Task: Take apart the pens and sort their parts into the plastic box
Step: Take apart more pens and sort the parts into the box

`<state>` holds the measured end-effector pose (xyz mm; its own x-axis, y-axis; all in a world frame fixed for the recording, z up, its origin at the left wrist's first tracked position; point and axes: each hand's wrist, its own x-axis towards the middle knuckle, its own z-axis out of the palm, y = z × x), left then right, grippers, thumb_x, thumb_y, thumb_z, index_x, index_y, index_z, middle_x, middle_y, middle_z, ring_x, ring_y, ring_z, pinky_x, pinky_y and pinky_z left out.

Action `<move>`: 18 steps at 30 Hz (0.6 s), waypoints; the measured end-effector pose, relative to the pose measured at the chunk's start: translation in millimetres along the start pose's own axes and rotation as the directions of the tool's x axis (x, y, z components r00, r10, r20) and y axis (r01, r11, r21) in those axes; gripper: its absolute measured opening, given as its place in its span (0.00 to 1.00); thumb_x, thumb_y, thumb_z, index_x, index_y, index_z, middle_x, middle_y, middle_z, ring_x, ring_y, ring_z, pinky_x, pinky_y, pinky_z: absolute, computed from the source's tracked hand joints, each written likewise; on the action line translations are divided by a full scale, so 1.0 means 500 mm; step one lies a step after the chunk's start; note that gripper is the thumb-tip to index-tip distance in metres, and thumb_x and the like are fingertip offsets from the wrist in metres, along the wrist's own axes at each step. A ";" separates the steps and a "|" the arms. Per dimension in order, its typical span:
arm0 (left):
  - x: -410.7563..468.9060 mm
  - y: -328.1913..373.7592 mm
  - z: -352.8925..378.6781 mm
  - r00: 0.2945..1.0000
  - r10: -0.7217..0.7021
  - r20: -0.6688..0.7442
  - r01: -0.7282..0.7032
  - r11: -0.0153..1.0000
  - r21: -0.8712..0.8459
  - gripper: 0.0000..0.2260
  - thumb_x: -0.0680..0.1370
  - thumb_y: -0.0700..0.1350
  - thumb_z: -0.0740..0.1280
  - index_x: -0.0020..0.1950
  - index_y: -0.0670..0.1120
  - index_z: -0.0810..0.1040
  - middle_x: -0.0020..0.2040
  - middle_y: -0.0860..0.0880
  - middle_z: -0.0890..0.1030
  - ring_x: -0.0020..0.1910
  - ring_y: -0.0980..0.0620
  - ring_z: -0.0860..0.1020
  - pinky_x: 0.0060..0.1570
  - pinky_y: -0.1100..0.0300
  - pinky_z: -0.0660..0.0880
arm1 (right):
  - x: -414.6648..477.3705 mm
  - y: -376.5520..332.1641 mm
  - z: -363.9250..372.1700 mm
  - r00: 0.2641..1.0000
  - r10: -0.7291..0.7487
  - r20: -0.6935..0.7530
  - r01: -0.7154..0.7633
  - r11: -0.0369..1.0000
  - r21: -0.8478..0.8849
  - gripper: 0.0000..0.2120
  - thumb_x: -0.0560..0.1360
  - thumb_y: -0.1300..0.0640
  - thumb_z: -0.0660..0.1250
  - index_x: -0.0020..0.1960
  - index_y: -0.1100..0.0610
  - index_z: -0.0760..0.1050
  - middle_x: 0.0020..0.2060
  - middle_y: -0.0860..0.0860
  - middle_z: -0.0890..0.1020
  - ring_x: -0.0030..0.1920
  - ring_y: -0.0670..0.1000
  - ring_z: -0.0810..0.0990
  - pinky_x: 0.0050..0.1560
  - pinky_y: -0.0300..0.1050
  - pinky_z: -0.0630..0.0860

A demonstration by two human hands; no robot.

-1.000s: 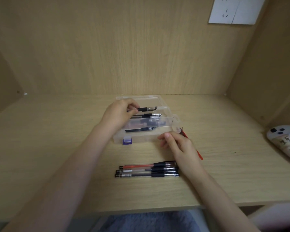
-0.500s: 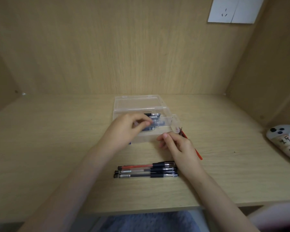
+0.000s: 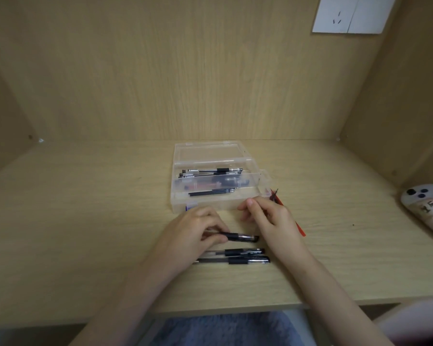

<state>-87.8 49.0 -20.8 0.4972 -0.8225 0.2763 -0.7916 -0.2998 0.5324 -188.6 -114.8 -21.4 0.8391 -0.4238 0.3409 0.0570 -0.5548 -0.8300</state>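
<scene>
A clear plastic box (image 3: 210, 207) lies open mid-desk, its lid folded back, with black pen parts and refills in its compartments. Just in front of the box, my left hand (image 3: 193, 231) grips a black-capped pen (image 3: 238, 237), lifted slightly off the row. Two more whole pens (image 3: 235, 256) lie side by side on the desk below it. My right hand (image 3: 273, 219) rests at the box's front right corner, its fingers curled around a thin red pen part (image 3: 300, 231) that sticks out on both sides of the hand.
A white game controller (image 3: 428, 213) lies at the desk's right edge. A white wall socket (image 3: 348, 15) is on the back panel, top right. Wooden walls enclose the desk at the back and both sides. The desk's front edge runs below my forearms.
My left hand has left the box, come back toward me and taken hold of the topmost of the three pens. My right hand has stayed put with the red part.
</scene>
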 end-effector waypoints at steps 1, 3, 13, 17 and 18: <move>-0.001 0.000 0.001 1.000 -0.001 -0.030 0.002 1.000 0.005 0.05 0.72 0.50 0.71 0.47 0.54 0.81 0.45 0.60 0.77 0.47 0.61 0.75 0.48 0.55 0.74 | -0.001 -0.001 0.000 1.000 0.000 0.017 0.000 1.000 0.004 0.11 0.79 0.54 0.60 0.43 0.50 0.79 0.35 0.44 0.81 0.39 0.45 0.79 0.46 0.46 0.75; -0.003 0.000 0.002 0.994 -0.035 -0.102 0.035 0.999 -0.001 0.05 0.73 0.49 0.70 0.48 0.54 0.79 0.45 0.60 0.79 0.46 0.62 0.76 0.48 0.55 0.75 | -0.001 -0.002 -0.001 0.998 -0.013 0.060 0.013 1.000 -0.007 0.09 0.78 0.53 0.62 0.45 0.51 0.80 0.37 0.44 0.82 0.42 0.45 0.79 0.46 0.43 0.75; 0.003 0.021 -0.003 0.993 0.000 -0.120 0.007 0.998 0.059 0.13 0.74 0.58 0.62 0.55 0.55 0.74 0.47 0.61 0.78 0.41 0.63 0.75 0.43 0.61 0.75 | 0.001 0.006 -0.002 0.993 -0.058 0.106 0.064 0.997 -0.050 0.06 0.73 0.53 0.69 0.50 0.49 0.81 0.45 0.44 0.82 0.50 0.44 0.78 0.51 0.35 0.71; 0.009 0.019 0.004 0.983 0.067 -0.170 -0.053 0.995 0.084 0.17 0.74 0.62 0.58 0.51 0.52 0.76 0.45 0.60 0.79 0.41 0.63 0.74 0.40 0.60 0.75 | 0.000 0.000 0.000 0.992 -0.065 0.108 0.065 0.998 -0.001 0.04 0.72 0.53 0.70 0.46 0.48 0.82 0.42 0.46 0.83 0.45 0.47 0.79 0.49 0.43 0.74; 0.009 0.018 0.006 0.977 0.081 -0.199 -0.060 0.992 0.110 0.16 0.74 0.62 0.58 0.49 0.52 0.76 0.44 0.59 0.79 0.40 0.63 0.75 0.38 0.60 0.75 | 0.000 -0.001 0.000 0.992 -0.072 0.108 0.073 0.997 -0.004 0.03 0.72 0.53 0.70 0.45 0.47 0.81 0.41 0.47 0.83 0.44 0.48 0.79 0.48 0.44 0.73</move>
<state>-93.7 41.3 -17.1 0.4919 -0.7316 0.4719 -0.8544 -0.3015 0.4232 -188.5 -114.4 -21.2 0.8863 -0.3033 0.3500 0.1157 -0.5868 -0.8014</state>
